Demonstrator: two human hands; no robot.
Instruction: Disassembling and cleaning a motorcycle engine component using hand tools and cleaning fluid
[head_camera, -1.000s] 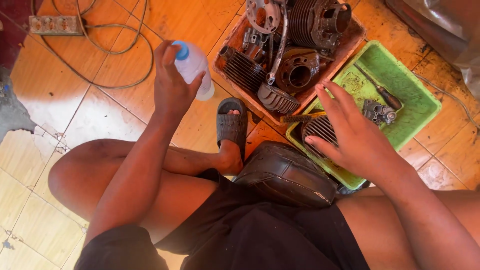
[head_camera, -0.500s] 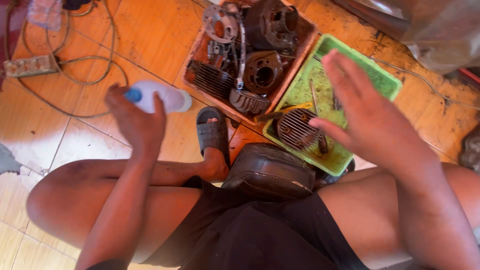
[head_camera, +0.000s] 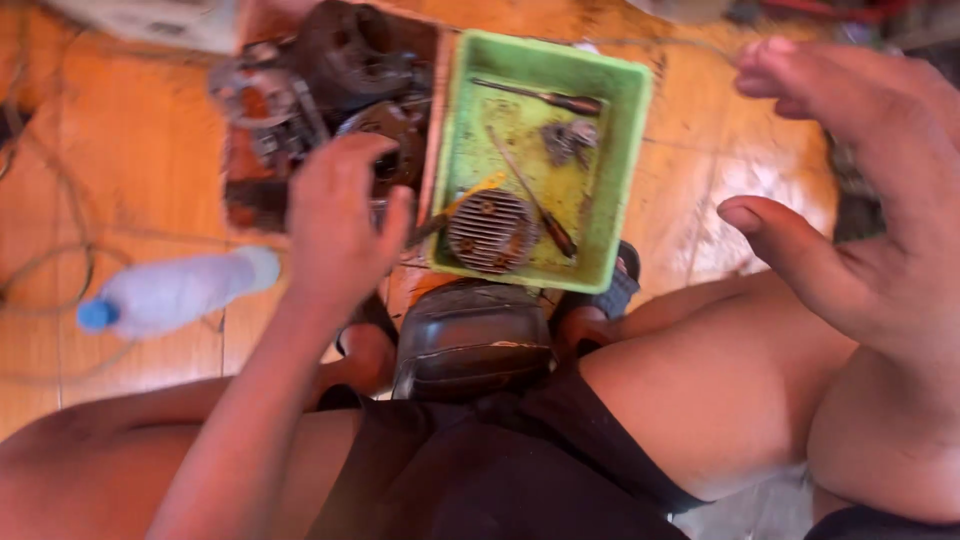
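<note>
My left hand (head_camera: 340, 225) hovers with loosely curled fingers over the edge of a brown tray (head_camera: 245, 205) of dark engine parts (head_camera: 340, 70), holding nothing. A clear plastic bottle with a blue cap (head_camera: 170, 293) lies on the floor to its left. My right hand (head_camera: 860, 215) is raised at the right with fingers spread and nothing in it. Between the hands stands a green tray (head_camera: 600, 180) with a finned round part (head_camera: 490, 230), two screwdrivers (head_camera: 535, 210) and a small metal piece. A dark rounded cover (head_camera: 470, 340) rests between my legs.
The floor is orange-brown tile (head_camera: 140, 150). Cables (head_camera: 60, 270) trail on the left. A sandal (head_camera: 610, 290) sits under my foot beside the green tray. A pale box (head_camera: 150, 20) lies at the top left.
My left hand let go of the bottle, which now lies on the floor, and moved to the engine tray. My right hand lifted away from the green tray toward the right. The view shifted.
</note>
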